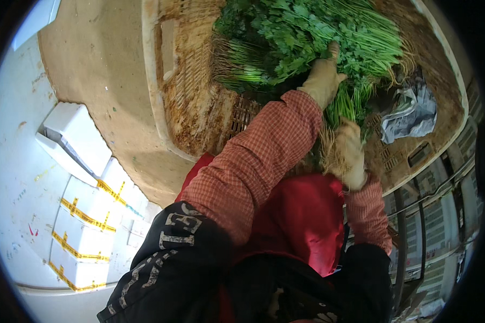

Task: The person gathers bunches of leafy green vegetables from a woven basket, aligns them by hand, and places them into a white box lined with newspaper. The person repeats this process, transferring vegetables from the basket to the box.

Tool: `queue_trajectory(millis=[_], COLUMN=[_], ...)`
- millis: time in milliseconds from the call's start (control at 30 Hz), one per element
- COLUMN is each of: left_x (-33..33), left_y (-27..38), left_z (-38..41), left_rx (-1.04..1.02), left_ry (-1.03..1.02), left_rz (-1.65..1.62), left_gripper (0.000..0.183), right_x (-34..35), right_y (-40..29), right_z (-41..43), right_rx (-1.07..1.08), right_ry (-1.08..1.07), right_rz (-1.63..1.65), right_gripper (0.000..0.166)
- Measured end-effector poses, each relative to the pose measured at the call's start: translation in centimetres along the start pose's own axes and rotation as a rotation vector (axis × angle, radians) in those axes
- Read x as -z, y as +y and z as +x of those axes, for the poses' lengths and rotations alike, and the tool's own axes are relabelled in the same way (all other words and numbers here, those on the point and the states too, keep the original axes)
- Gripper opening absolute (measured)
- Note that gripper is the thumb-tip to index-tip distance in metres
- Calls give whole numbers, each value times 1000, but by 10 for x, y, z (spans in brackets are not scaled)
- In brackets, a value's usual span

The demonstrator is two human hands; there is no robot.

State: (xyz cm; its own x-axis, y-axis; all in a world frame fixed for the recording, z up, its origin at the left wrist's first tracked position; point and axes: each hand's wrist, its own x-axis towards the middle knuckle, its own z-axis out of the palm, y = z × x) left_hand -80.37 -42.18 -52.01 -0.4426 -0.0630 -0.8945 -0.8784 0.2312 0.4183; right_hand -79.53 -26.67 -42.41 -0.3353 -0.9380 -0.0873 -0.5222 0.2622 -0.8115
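Note:
A large plastic crate with slotted, dirt-stained sides holds a pile of leafy green herbs, cilantro or a similar plant, with thin stems and roots. Gloved, my left hand lies on the leaves near the pile's front, its fingers spread. My right hand, also gloved and slightly blurred, closes around the root end of a smaller bunch whose stems point up toward the pile. Another bunch with roots lies at the pile's left. A crumpled grey plastic sheet or bag rests inside the crate at right.
White foam boxes with yellow tape are stacked at lower left, and an opened foam box lies above them. A brown surface borders the crate's left side. Slatted crates with papers stand at lower right.

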Motion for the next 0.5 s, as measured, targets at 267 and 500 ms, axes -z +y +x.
queue_trajectory(millis=[267, 500], left_x=[12, 30], left_y=[-40, -36], left_z=[26, 10], left_rx=[-12, -122], left_ry=[-6, 53], left_rz=[-672, 140], left_gripper=[70, 72], right_x=[18, 27], right_y=[-95, -111], right_z=[8, -4], right_rx=[23, 102], right_ry=[-358, -324], right_rz=[347, 279], right_gripper=[7, 6])
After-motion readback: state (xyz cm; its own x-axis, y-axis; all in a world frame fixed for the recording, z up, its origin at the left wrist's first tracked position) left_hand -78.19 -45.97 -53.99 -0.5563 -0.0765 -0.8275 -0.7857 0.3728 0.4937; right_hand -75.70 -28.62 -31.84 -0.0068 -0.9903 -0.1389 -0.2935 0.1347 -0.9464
